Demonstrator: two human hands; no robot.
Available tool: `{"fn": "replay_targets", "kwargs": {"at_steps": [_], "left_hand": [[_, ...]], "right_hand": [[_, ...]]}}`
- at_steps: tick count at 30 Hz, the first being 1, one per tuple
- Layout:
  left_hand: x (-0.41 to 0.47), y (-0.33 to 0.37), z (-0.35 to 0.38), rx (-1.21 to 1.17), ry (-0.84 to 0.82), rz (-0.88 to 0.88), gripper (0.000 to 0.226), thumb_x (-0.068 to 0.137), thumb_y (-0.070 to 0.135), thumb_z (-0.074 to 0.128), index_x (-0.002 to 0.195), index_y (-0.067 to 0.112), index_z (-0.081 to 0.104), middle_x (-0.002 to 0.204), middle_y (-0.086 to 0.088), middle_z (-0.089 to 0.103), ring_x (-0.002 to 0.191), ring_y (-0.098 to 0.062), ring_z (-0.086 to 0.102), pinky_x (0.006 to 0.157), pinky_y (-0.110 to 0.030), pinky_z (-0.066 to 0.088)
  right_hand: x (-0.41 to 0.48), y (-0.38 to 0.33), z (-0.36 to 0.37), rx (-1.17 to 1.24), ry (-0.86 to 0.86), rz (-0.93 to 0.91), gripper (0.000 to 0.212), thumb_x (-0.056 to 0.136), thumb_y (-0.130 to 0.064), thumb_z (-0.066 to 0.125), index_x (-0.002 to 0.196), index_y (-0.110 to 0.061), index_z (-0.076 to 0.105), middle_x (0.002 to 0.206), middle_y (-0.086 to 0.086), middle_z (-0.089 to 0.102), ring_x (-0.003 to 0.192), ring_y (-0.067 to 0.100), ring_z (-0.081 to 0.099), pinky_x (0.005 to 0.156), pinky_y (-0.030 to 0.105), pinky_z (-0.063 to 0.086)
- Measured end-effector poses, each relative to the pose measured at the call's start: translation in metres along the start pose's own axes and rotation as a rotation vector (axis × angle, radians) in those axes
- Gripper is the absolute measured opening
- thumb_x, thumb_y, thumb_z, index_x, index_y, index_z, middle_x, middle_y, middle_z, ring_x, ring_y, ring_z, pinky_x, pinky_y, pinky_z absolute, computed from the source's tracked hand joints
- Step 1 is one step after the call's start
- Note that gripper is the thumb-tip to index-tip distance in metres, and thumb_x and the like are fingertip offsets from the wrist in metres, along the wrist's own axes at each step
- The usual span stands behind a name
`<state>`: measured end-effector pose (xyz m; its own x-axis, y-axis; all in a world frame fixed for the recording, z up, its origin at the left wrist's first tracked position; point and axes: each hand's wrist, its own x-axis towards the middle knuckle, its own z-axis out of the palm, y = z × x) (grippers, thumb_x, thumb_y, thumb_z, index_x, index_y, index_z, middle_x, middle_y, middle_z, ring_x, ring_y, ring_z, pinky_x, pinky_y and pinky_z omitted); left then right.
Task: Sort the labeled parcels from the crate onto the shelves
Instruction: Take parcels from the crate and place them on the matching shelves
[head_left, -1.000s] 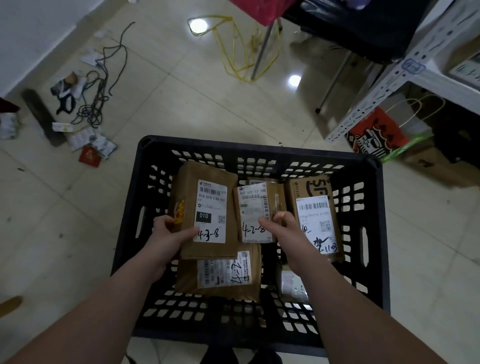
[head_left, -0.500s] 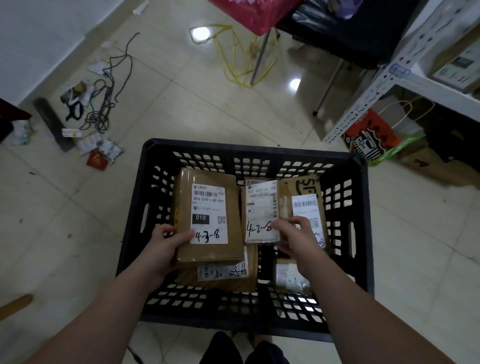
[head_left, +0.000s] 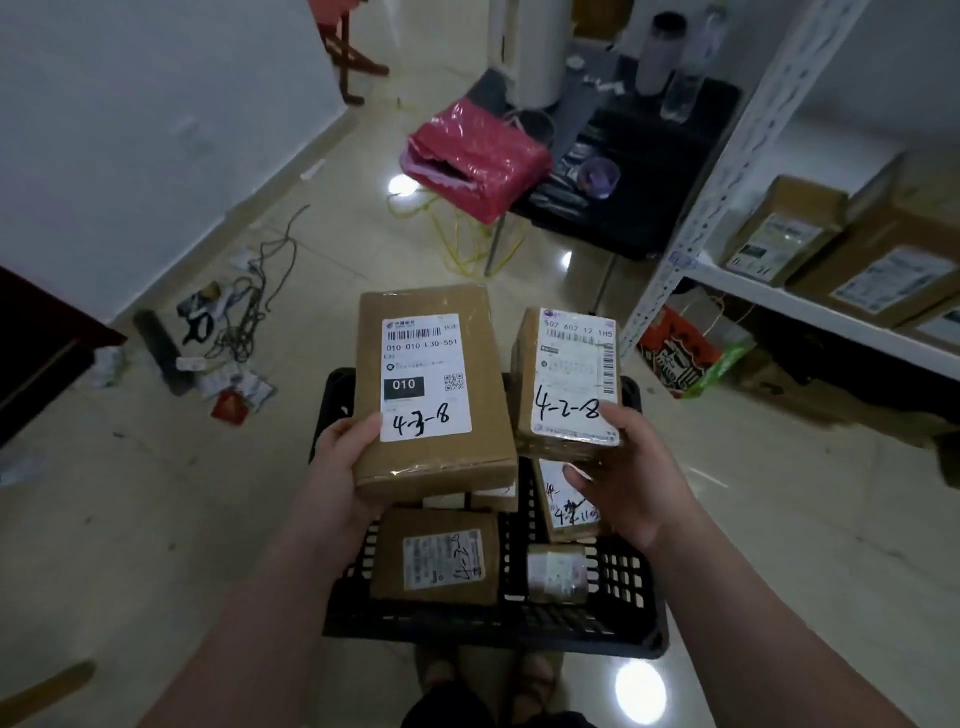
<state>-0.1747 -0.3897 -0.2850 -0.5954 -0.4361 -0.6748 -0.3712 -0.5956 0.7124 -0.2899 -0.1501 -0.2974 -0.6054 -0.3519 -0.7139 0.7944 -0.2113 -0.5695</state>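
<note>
My left hand (head_left: 340, 467) grips the lower left edge of a large brown parcel (head_left: 431, 389) whose white label reads 4-3-8. In my right hand (head_left: 631, 467) is a smaller brown parcel (head_left: 569, 379) labelled 4-2-8, held by its lower right corner. Both parcels are lifted above the black plastic crate (head_left: 613, 618) on the floor. Inside the crate lie a brown parcel (head_left: 439, 558), a small taped parcel (head_left: 556, 571) and another labelled parcel (head_left: 569, 506), partly hidden by my hands.
A white metal shelf (head_left: 810, 306) at the right carries several labelled boxes (head_left: 893, 270). An orange paper bag (head_left: 680, 353) stands under it. A red bag (head_left: 478, 161) sits on a stool ahead. Cables and litter (head_left: 228, 332) lie on the tiled floor at the left.
Both hands have lifted their parcels up out of the crate and toward the camera. The view has tilted up, showing the shelf and more of the room.
</note>
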Motion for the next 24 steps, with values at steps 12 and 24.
{"fn": "replay_targets", "kwargs": {"at_steps": [12,24], "left_hand": [[-0.100,0.054,0.066,0.032,-0.255,0.071,0.049,0.082,0.034,0.067,0.126,0.018,0.055,0.110,-0.008,0.072,0.105,-0.027,0.067,0.089,-0.046,0.053],[-0.204,0.099,0.074,0.096,-0.518,0.227,0.043,0.086,0.034,0.064,0.126,0.021,0.055,0.109,-0.005,0.073,0.105,-0.024,0.066,0.093,-0.043,0.051]], "right_hand": [[-0.135,-0.049,0.005,0.088,0.065,-0.322,0.043,0.080,-0.045,0.060,0.117,-0.022,0.065,0.106,0.001,0.072,0.095,0.016,0.060,0.078,0.030,0.043],[-0.269,-0.033,0.020,0.202,0.102,-0.594,0.033,0.093,-0.038,0.052,0.117,-0.020,0.064,0.108,0.003,0.072,0.098,0.018,0.062,0.078,0.031,0.048]]}}
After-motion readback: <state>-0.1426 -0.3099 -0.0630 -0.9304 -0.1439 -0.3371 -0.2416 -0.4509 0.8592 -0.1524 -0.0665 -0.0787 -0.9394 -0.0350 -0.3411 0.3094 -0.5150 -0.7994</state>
